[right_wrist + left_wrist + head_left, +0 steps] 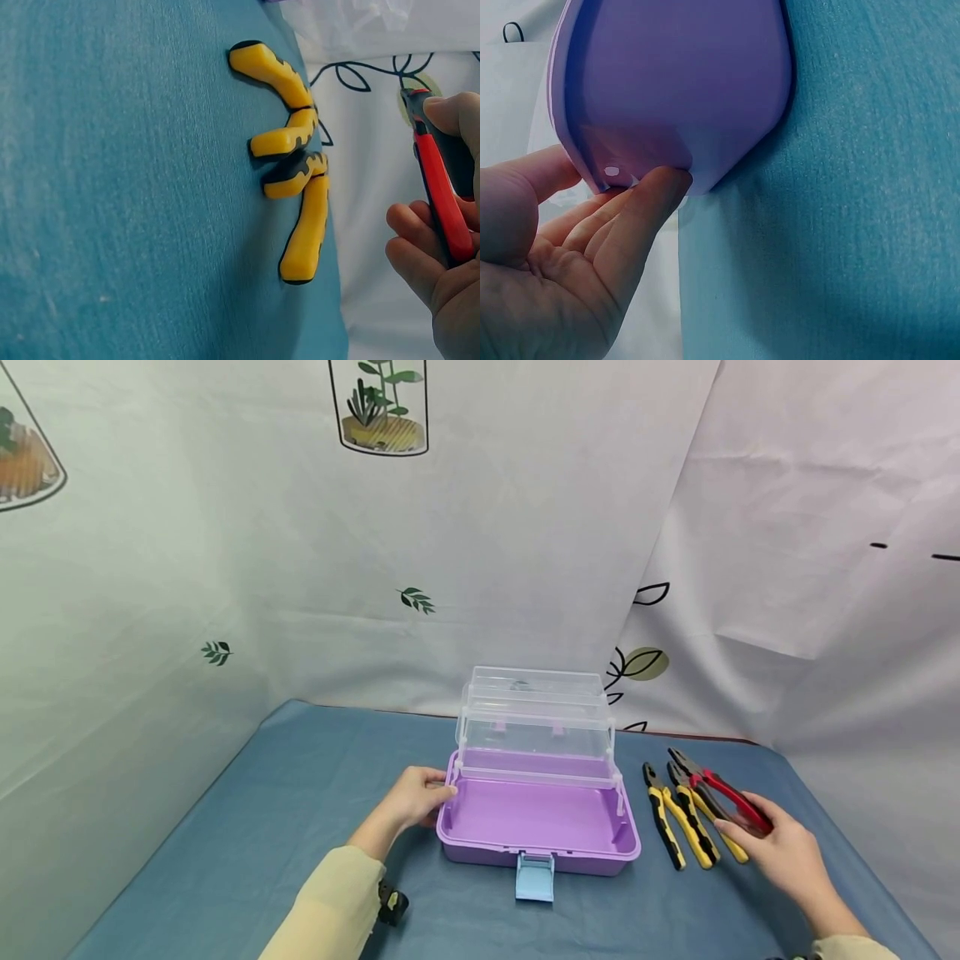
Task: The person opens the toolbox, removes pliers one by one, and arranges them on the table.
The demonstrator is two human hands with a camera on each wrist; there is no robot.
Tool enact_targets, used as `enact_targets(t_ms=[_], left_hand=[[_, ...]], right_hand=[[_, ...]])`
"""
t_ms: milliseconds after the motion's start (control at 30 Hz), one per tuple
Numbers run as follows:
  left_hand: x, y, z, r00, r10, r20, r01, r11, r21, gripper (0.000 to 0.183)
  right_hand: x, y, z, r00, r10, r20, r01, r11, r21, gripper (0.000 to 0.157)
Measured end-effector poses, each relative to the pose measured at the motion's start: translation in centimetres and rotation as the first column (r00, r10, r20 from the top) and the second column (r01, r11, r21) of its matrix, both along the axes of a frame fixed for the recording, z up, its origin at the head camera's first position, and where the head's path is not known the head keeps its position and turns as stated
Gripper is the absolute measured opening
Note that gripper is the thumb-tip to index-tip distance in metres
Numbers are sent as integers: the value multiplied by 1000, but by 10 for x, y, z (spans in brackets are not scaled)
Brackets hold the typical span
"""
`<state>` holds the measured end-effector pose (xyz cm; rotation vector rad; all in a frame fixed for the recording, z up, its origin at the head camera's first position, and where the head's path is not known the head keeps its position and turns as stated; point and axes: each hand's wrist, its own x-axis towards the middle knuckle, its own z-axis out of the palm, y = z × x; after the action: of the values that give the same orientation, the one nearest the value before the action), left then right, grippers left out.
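Note:
A purple toolbox (536, 818) stands open on the table, its clear lid and trays (536, 731) tilted back and a pale blue latch (535, 878) hanging down in front. At its left end my left hand (411, 797) grips the rim. The left wrist view shows the thumb on one side of the purple wall (682, 67) and the fingers against the other. On the right, my right hand (787, 852) holds red-and-black pliers (436, 180) by the handles, raised over the table with the jaws pointing away. Beneath and beside them lie two yellow-and-black pliers (662, 818) (693, 818).
A blue cloth (315, 793) covers the table. White patterned fabric (337, 543) hangs behind it and along both sides. The yellow-handled pliers lie close to the toolbox's right end.

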<state>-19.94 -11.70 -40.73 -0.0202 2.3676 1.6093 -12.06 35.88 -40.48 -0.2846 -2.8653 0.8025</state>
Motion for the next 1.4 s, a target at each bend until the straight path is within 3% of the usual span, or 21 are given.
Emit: enact_targets(t_ms=[833,1400], left_hand=[[-1,0,-2,1000,-1,8,2,1000,-19,41],[-3,0,-1,1000,5,14,-5,1000,3,41]], right_hand=[[-10,23,-9,998,-58,21,58,998,16,82],[-30,36,-13,982,-110,155,109,994,11,93]])
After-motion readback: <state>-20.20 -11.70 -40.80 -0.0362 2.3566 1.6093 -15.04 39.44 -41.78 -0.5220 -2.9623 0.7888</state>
